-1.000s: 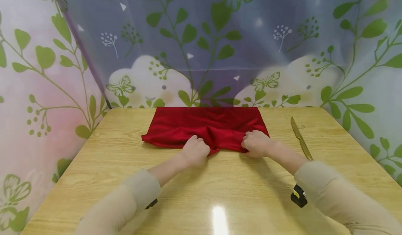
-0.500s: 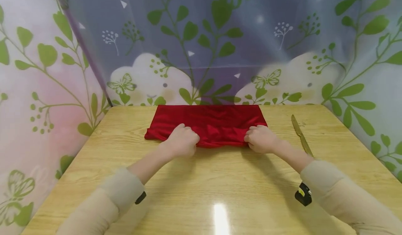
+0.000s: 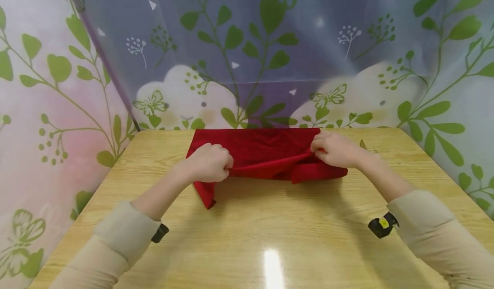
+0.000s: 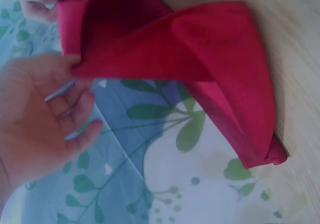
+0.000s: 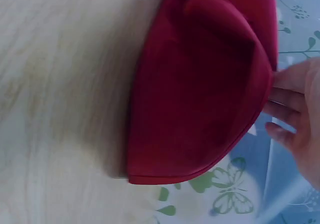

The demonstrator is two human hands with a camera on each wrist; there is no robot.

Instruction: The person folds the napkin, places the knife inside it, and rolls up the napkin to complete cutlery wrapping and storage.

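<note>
A red cloth (image 3: 262, 147) lies at the far side of the wooden table, its near edge raised between my two hands. My left hand (image 3: 210, 162) pinches that edge left of the middle, and a corner of the cloth hangs down beside it. In the left wrist view, thumb and forefinger hold the red cloth (image 4: 150, 49) while the other fingers are loosely bent. My right hand (image 3: 333, 148) pinches the edge near the right end, with a flap drooping below. The right wrist view shows the red cloth (image 5: 200, 94) curving down from the fingertips of that hand (image 5: 295, 104).
A gold-coloured knife (image 3: 362, 144) lies to the right, mostly hidden behind my right hand and forearm. The wooden table (image 3: 247, 233) ends at the back against a printed curtain (image 3: 262, 57). Similar printed panels stand at left and right.
My left hand has moved left along the cloth's near edge. My right hand has moved up and away, lifting the edge with it; both ends of the cloth now droop. The right arm now covers most of the knife.
</note>
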